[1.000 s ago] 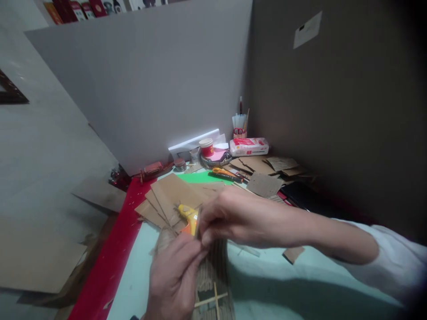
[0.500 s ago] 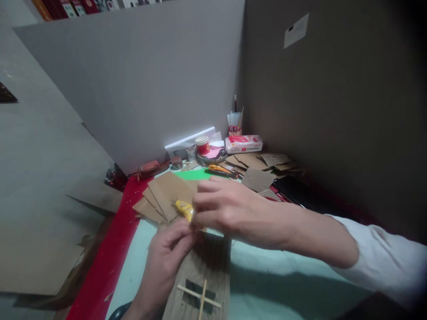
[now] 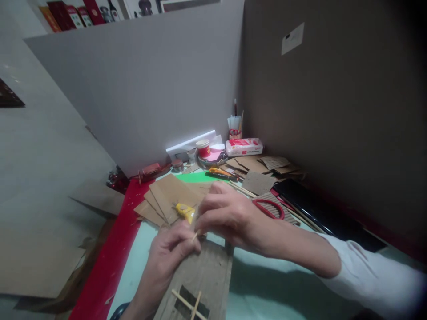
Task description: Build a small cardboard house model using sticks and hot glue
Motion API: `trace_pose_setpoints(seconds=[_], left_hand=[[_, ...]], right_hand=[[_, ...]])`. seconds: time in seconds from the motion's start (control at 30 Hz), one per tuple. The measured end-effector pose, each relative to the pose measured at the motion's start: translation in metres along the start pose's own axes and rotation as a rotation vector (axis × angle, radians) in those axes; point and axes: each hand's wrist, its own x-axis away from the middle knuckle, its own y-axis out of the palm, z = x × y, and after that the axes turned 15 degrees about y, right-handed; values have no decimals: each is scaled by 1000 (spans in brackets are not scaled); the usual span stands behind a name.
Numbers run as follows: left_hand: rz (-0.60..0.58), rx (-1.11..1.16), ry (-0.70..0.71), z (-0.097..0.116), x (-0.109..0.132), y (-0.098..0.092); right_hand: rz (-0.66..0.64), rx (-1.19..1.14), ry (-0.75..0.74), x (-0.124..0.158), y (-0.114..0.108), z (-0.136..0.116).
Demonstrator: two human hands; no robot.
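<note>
My left hand (image 3: 171, 251) is closed, its thumb and fingers pinched on a short thin wooden stick (image 3: 195, 236). My right hand (image 3: 227, 215) comes in from the right, fingertips pinched at the stick's upper end. Beneath both hands lies a long brown board (image 3: 216, 266), which looks like cardboard or wood. Near its close end, two crossed wooden sticks (image 3: 195, 306) lie over a dark square patch (image 3: 183, 307). Just beyond my fingers is a yellow object (image 3: 184, 211) with a pointed tip, partly hidden by my hands.
Cardboard sheets (image 3: 167, 191) and a green sheet (image 3: 193, 178) lie beyond my hands. Red-handled scissors (image 3: 268, 209), a black flat object (image 3: 316, 213) and an orange-handled tool (image 3: 218, 171) are to the right and behind. A red cup (image 3: 203, 150) and tissue pack (image 3: 244, 146) stand near the wall panels.
My view has shifted slightly. My right hand has moved a little down and right, and the thin stick between my fingers now shows. The red scissors handle has come into sight.
</note>
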Motion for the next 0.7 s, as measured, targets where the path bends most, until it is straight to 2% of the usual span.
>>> trace_pose_setpoints(seconds=[0.17,0.27,0.4,0.5,0.6,0.7], left_hand=[[40,51,-3,0,-1,2],[68,77,14,4,1,5],[125,108,44,14,7,10],[153,76,-3,19,7,10],[133,33,-27,19,4,6],[87,-33,36,19,3,3]], right_hand=[[-29,-9,49,3,-1,-6],[-28,3,22,4,0,-8],[139,85,-91,8,-1,-15],[244,189,-104,7,-2,-20],[267,255,-68,4,-1,-22],[228,265,-36,1,0,-21]])
